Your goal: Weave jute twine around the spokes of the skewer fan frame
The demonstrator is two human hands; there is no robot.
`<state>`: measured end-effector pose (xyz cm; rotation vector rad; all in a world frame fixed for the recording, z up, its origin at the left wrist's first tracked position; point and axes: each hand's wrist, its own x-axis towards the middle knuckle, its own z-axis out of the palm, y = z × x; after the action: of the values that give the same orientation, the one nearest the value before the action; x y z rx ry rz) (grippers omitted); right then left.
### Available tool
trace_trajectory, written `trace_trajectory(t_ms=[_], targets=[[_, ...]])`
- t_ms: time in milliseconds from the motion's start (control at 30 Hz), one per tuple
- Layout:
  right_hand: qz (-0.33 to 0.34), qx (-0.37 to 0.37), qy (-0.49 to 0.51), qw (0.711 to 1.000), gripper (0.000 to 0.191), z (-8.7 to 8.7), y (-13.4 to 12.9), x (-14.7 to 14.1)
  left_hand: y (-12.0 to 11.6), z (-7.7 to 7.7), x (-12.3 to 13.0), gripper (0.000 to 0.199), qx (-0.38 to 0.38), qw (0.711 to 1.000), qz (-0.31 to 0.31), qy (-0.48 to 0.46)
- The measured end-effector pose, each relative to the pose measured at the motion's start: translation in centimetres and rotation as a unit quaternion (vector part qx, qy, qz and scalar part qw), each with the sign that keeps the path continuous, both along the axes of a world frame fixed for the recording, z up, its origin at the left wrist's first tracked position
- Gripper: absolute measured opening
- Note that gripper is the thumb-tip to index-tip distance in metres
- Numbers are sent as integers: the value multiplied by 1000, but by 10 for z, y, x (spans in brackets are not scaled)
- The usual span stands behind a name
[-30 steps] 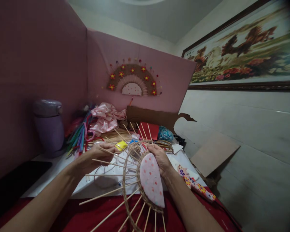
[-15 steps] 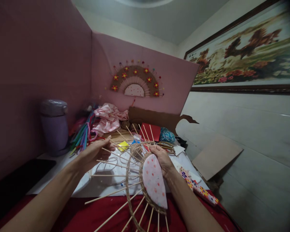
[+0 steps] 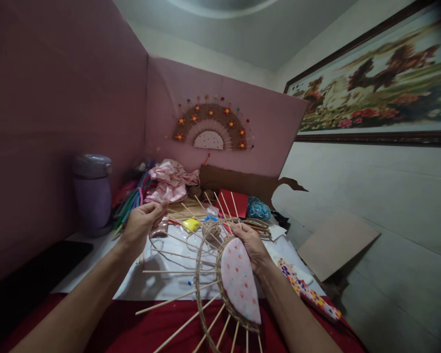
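Observation:
My right hand (image 3: pixel 249 241) grips the upper end of a half-round fan frame. Its centre is a white fabric half-disc (image 3: pixel 239 279) with pink-red dots, edged in braided brown twine. Thin wooden sticks (image 3: pixel 176 291) radiate from it, and a ring of twine (image 3: pixel 198 279) crosses them partway out. Left of the stick tips, my left hand (image 3: pixel 145 223) is raised with thumb and finger pinched. A thin brown twine (image 3: pixel 160 253) loops down from beneath that hand toward the frame. A ball of twine (image 3: pixel 210 229) lies behind the sticks.
A finished-looking fan with red flowers (image 3: pixel 210 117) hangs on the pink panel. Behind the frame lie pink cloth (image 3: pixel 171 179), a yellow packet (image 3: pixel 191 225), red card (image 3: pixel 233 203) and blue yarn (image 3: pixel 257 209). A purple flask (image 3: pixel 92 196) stands left; a flowered glue gun-like tool (image 3: pixel 312 294) lies right.
My left hand has drawn away to the left and slightly up, off the stick tips, trailing twine. My right hand keeps its hold on the frame. The whole view has shifted slightly.

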<state>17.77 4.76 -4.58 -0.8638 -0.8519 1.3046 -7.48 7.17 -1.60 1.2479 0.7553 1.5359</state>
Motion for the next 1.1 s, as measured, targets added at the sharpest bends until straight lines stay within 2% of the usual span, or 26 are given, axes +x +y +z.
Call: trace_trajectory(t_ms=[133,267,333,400,467,533,633,767,1100], targets=[[-9,2,0,1000,29,-1,0,0,-1,1,0,28,24,999,35,23],[-22,10,6,1000,28,-1,1,2,-8,3,-1,21,75,987,22,143],[-32,16,10,999,28,-2,1,3,-12,5,0,19,141,962,27,231],[-41,20,14,999,27,-2,1,5,-16,6,3,18,237,921,48,306],[-50,21,16,998,28,-3,2,6,-20,8,6,17,323,876,59,352],[-59,21,17,998,28,-4,3,7,-23,10,9,17,368,849,44,377],[-67,21,18,997,27,-5,5,8,-27,12,12,20,384,833,2,400],[-68,23,18,997,27,-6,5,8,-29,13,14,22,378,828,-40,412],[-74,32,31,996,28,-4,6,9,-29,10,16,18,372,817,-54,437]])
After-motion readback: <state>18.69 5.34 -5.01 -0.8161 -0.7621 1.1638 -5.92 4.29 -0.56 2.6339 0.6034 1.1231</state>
